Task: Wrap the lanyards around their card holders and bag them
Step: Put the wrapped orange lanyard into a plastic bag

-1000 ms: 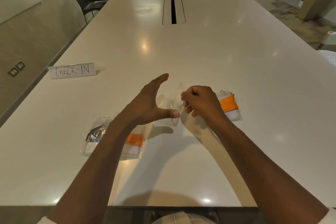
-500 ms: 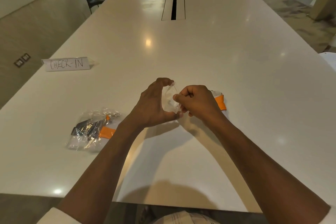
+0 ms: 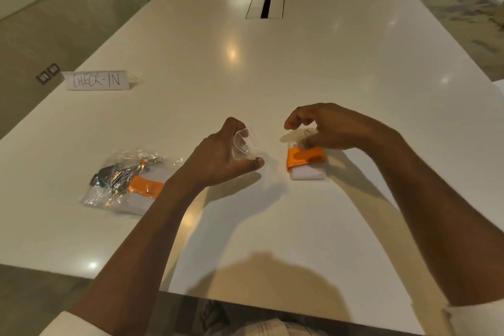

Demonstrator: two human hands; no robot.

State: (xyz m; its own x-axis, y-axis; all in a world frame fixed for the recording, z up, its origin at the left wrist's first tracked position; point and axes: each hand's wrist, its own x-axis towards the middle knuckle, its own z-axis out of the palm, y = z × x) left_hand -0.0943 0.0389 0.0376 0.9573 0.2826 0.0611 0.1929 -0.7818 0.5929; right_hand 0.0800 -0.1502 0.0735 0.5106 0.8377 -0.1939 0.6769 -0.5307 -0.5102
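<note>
From up here I see my left hand (image 3: 218, 161) holding a small clear bag (image 3: 245, 144) off the desk (image 3: 272, 76), thumb below and fingers curled over it, so its mouth seems to gape toward the right. My right hand (image 3: 327, 128) hovers over the wrapped card holder (image 3: 306, 165), thumb touching the top of the orange lanyard (image 3: 305, 157) wound around it, the other fingers arched and spread above; it does not look closed on it yet. That bundle lies on the desk toward the near edge, just right of the bag. I judge it light and fairly stiff in the card, but the band is soft and could slip loose (the metal hook end pokes out at the far side), so I would pinch across the orange wraps to keep them tight. The bag is thin, slippery film and will collapse unless held at its rim. A filled bag (image 3: 128, 180) rests nearer the left edge.
</note>
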